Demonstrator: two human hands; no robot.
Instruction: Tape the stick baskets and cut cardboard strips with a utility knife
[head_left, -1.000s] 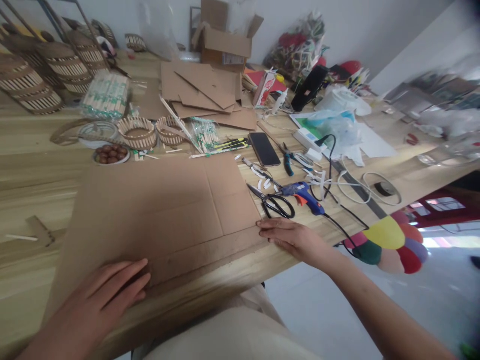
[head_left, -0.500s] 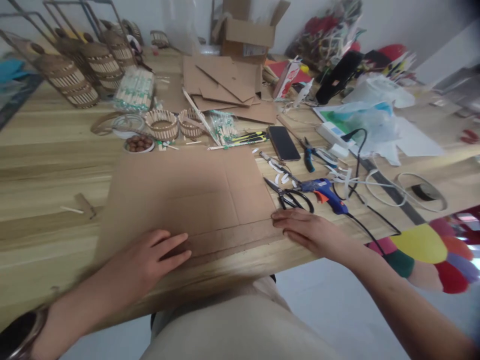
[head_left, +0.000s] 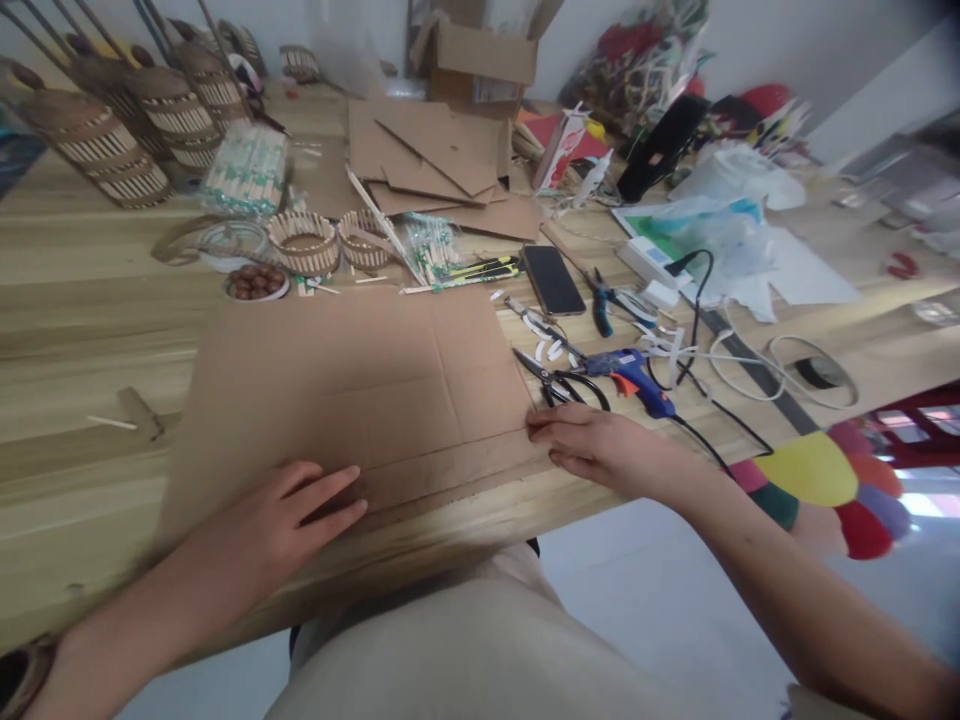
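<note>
A large brown cardboard sheet with crease lines lies flat at the table's front edge. My left hand rests palm down on its lower left part, fingers apart and stretched out. At the sheet's lower right edge, the fingertips of my right hand touch the cardboard, fingers extended and fairly close together; whether any reach under the edge is hidden. Just beyond that hand are black-handled scissors and a blue hot glue gun.
Behind the sheet stand a dish of brown balls, small stick rings and a phone. Pliers and cables lie to the right. Cardboard pieces and stick lanterns are farther back. A small cardboard scrap lies left.
The whole view has shifted, so the scene sits slightly farther left in the picture. Both hands keep about the same places on the cardboard sheet.
</note>
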